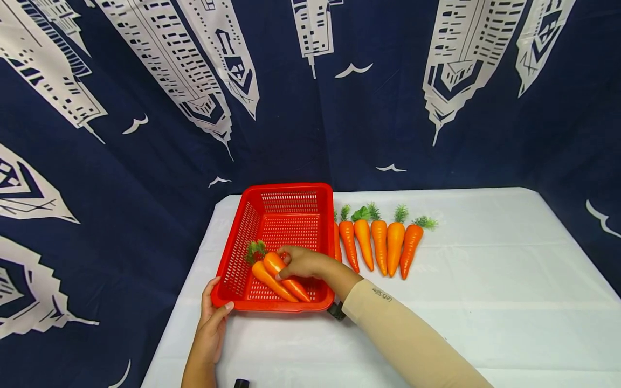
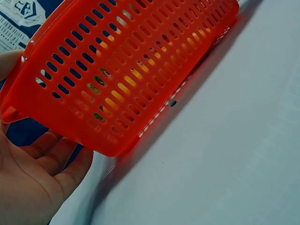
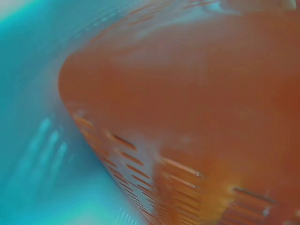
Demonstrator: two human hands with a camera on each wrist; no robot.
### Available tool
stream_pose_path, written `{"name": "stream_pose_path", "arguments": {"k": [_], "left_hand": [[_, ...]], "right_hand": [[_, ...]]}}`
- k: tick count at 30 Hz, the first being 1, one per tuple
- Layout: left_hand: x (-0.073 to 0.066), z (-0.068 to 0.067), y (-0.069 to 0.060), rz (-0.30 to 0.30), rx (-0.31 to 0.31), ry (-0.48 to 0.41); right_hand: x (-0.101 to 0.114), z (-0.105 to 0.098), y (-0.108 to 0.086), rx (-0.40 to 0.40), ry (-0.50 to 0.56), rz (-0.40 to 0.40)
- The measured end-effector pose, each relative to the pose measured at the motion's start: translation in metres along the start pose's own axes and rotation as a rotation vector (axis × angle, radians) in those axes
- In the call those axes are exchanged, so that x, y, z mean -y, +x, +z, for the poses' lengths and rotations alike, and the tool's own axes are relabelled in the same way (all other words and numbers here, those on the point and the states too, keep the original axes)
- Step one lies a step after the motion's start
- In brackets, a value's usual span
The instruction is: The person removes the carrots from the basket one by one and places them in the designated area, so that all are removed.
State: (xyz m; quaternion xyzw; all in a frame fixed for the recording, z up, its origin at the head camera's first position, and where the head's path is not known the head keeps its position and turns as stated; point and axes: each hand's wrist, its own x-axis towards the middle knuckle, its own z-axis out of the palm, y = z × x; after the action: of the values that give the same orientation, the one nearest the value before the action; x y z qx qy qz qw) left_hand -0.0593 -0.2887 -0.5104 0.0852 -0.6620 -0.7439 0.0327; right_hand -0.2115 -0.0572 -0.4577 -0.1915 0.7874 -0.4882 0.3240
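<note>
A red perforated plastic basket (image 1: pixel 271 306) stands at the left part of the table. My left hand (image 1: pixel 211 330) grips its near left corner, thumb on the rim; in the left wrist view the fingers of that hand (image 2: pixel 35 183) reach below the corner of the basket (image 2: pixel 61 124). Inside the basket, my right hand (image 1: pixel 304 262) pinches an orange carrot (image 1: pixel 297 288) with thumb and fingers. Another carrot (image 1: pixel 271 281) lies alongside it, green tops toward the far left. The right wrist view is blurred, showing mostly the basket wall (image 3: pixel 140 84); the right hand cannot be made out there.
Right of the basket, several carrots (image 1: pixel 411 245) with green tops lie in a row, the leftmost partly hidden by the basket. A white cloth (image 1: pixel 485 302) covers the table. Behind hangs a dark blue printed curtain (image 1: pixel 291 134). A small black object (image 1: pixel 241 383) shows at the near edge.
</note>
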Motion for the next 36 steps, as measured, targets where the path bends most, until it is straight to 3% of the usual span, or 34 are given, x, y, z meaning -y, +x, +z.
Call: {"name": "stream_pose_path", "arguments": {"k": [17, 26, 36], "left_hand": [[-0.0012, 0.0023, 0.0013, 0.007, -0.004, -0.002], [0.0002, 0.0016, 0.001, 0.018, 0.002, -0.012], [0.0001, 0.0016, -0.0002, 0.018, -0.003, -0.008]], "right_hand": [[0.0009, -0.0027, -0.0013, -0.08, 0.04, -0.089], [0.0017, -0.0043, -0.005, -0.141, 0.112, -0.137], [0.0019, -0.0072, -0.007, -0.263, 0.142, -0.204]]}}
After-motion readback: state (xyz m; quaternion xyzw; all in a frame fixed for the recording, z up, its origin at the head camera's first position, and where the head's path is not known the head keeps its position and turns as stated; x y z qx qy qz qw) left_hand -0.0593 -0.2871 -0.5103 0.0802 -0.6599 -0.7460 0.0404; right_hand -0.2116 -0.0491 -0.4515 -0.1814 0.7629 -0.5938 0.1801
